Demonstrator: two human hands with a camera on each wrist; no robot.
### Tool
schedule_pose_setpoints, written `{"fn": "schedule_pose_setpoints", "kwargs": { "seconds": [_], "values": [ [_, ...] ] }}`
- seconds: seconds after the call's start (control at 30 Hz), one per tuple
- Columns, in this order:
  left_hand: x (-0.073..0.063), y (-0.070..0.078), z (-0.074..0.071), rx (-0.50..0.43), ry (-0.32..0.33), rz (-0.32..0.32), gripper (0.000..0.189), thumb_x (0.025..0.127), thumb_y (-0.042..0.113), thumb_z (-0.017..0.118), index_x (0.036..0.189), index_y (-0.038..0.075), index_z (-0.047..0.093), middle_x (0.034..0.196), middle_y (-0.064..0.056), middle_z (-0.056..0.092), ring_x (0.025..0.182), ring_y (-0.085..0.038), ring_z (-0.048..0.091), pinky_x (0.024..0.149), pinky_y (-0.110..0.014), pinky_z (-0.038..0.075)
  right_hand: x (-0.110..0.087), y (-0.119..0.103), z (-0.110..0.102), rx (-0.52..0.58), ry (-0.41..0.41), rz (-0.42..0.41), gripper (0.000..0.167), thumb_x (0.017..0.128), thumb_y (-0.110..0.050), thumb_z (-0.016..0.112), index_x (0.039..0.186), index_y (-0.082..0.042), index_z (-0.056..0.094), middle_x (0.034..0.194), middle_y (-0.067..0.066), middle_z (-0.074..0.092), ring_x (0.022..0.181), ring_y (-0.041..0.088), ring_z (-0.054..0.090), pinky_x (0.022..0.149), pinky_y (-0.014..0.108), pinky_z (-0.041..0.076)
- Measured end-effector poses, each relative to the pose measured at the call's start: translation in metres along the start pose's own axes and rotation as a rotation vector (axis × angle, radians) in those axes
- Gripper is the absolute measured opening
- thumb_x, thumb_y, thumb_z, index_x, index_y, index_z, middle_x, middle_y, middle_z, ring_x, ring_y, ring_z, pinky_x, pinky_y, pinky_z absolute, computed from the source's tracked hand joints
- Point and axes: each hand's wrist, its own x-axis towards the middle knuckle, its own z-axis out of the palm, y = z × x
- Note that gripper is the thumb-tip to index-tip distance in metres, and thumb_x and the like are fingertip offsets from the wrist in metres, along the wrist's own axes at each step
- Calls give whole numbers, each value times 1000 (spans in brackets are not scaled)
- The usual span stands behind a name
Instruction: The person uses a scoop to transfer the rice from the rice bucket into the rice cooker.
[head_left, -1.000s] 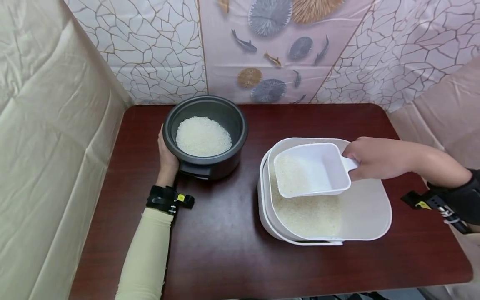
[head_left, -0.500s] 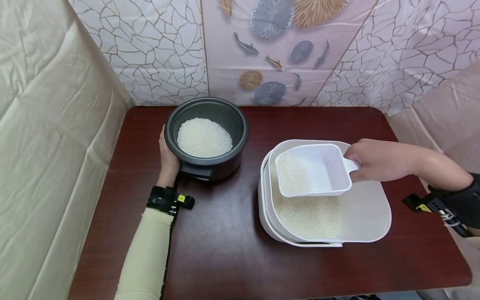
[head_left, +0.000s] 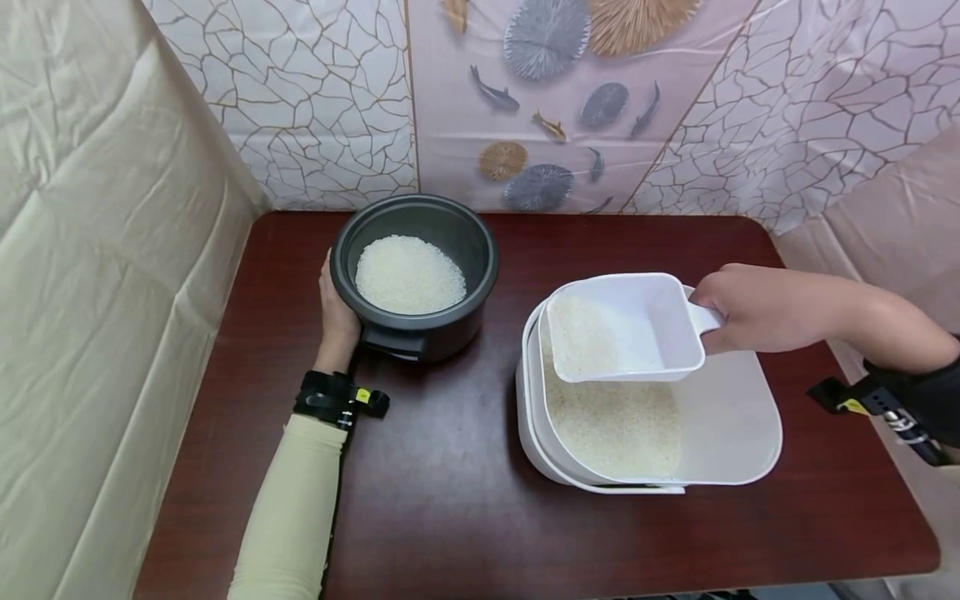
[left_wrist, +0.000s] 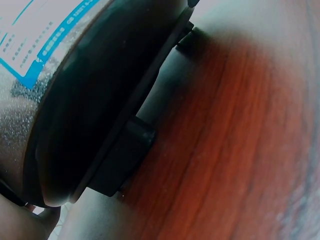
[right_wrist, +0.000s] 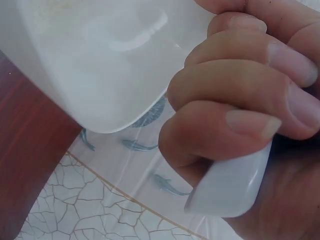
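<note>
A white plastic scoop [head_left: 660,329] hangs over a white rice bin [head_left: 731,442], with rice lying toward its front lip. My right hand [head_left: 772,308] grips the scoop's handle; in the right wrist view, the fingers [right_wrist: 215,125] curl round the handle [right_wrist: 227,192]. Loose rice [head_left: 615,429] covers the left part of the bin. On the left stands a dark rice cooker [head_left: 450,333] with a heap of white rice [head_left: 408,275] in it. My left hand [head_left: 337,321] rests against the cooker's left side, its fingertips partly hidden. Its base [left_wrist: 120,155] fills much of the left wrist view.
The dark red wooden table [head_left: 442,467] carries both containers. A patterned wall covering [head_left: 540,125] rises behind it. Pale padded fabric [head_left: 112,333] closes the left side, and similar fabric [head_left: 885,217] hangs at the right.
My right hand has lifted the scoop slightly, away from the rice in the bin. My left hand and the cooker stay in place.
</note>
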Motion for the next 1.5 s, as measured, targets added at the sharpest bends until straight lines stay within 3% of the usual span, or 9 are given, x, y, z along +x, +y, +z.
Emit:
{"fn": "schedule_pose_setpoints", "kwargs": {
  "seconds": [0.17, 0.4, 0.63, 0.9, 1.2, 1.23, 1.4, 1.47, 1.5],
  "values": [
    [-5, 16, 7, -5, -28, 71, 51, 116, 42, 38, 121, 10, 77, 116, -10, 75, 118, -24, 62, 108, -35, 46, 5, -5, -8, -24, 11, 4, 14, 89, -22, 87, 86, -21, 74, 68, -17, 57, 61, 2, 48, 58, 24, 45],
    [-6, 17, 7, 16, -20, 68, 49, 116, 41, 37, 112, 12, 77, 100, 1, 75, 109, -17, 63, 104, -32, 45, 18, -15, -20, -42, 14, 76, 16, 90, -24, 87, 86, -15, 73, 68, -9, 56, 59, 6, 48, 56, 26, 44],
    [-6, 14, 8, -3, -43, 83, 50, 117, 40, 34, 109, 13, 76, 92, 5, 73, 105, -17, 63, 102, -33, 47, 32, -26, -32, -74, 29, 110, 25, 90, -24, 85, 76, -16, 66, 62, -9, 51, 56, 8, 46, 55, 26, 42],
    [-3, 14, 6, 15, -41, 67, 54, 115, 48, 36, 102, 13, 75, 89, 2, 71, 102, -17, 61, 103, -34, 45, 60, -37, -48, -27, 23, 5, 29, 90, -20, 80, 68, -16, 62, 58, -10, 48, 53, 6, 44, 51, 26, 41],
    [-3, 15, 0, 56, -44, 65, 49, 117, 36, 32, 100, 17, 74, 87, 9, 71, 104, -14, 61, 104, -31, 44, 104, -62, -68, -16, 43, -77, 20, 95, -20, 78, 80, -12, 69, 65, -6, 54, 57, 10, 45, 53, 27, 39],
    [-2, 14, 0, 53, -44, 52, 50, 117, 36, 32, 100, 13, 74, 85, 3, 70, 103, -18, 61, 105, -33, 44, 109, -65, -71, -24, 41, -73, 20, 96, -20, 78, 80, -12, 68, 66, -6, 54, 58, 10, 45, 54, 27, 39],
    [18, -31, -12, 48, -42, -3, 57, 113, 52, 39, 99, 10, 75, 90, -9, 69, 109, -23, 59, 109, -35, 42, 127, -73, -81, -81, 20, -26, 23, 95, -22, 74, 77, -11, 64, 62, -6, 49, 56, 11, 44, 52, 28, 39],
    [23, -48, -18, 65, -29, -26, 55, 111, 59, 40, 106, 19, 78, 105, 0, 73, 119, -15, 57, 111, -31, 39, 133, -75, -84, -91, 7, -4, 23, 95, -21, 73, 76, -10, 64, 60, -5, 50, 53, 12, 46, 49, 28, 40],
    [23, -47, -17, 67, -23, -33, 54, 112, 56, 39, 107, 18, 78, 107, -1, 73, 121, -17, 57, 112, -32, 39, 135, -76, -85, -98, 4, 5, 23, 95, -22, 73, 77, -10, 64, 59, -4, 50, 52, 12, 47, 49, 29, 41]
  ]
}}
